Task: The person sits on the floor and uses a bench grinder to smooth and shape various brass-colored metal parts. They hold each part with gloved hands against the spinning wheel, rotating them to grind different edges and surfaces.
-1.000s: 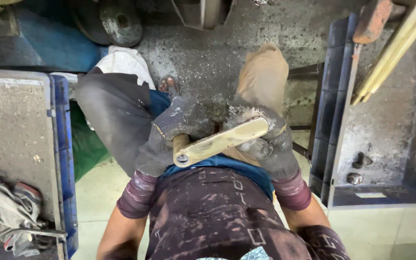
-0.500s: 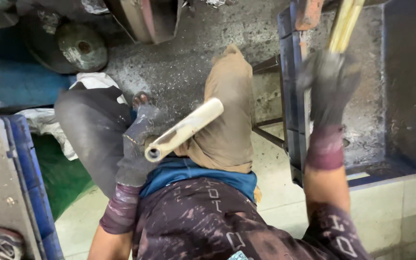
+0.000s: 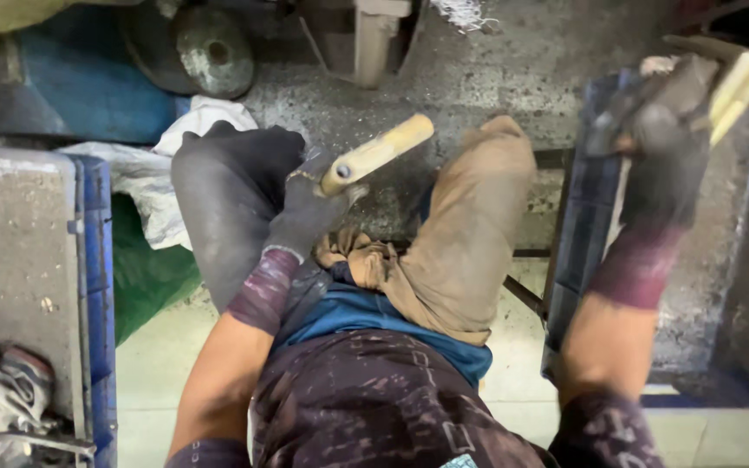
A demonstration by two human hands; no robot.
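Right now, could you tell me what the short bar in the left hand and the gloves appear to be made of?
The bar looks like yellowish, brass-like metal: smooth, dull sheen, a hole at its end. The gloves on the left hand and right hand look like dark, grimy knitted fabric, though blur leaves that uncertain.

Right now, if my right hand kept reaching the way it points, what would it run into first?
Probably the pale yellow bars leaning over the blue crate. The gloved right hand already looks to be at them, though blur and unclear depth hide whether it touches.

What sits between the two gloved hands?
In the head view, the tan cloth-draped knee lies between the left hand, holding a yellowish bar, and the right hand.
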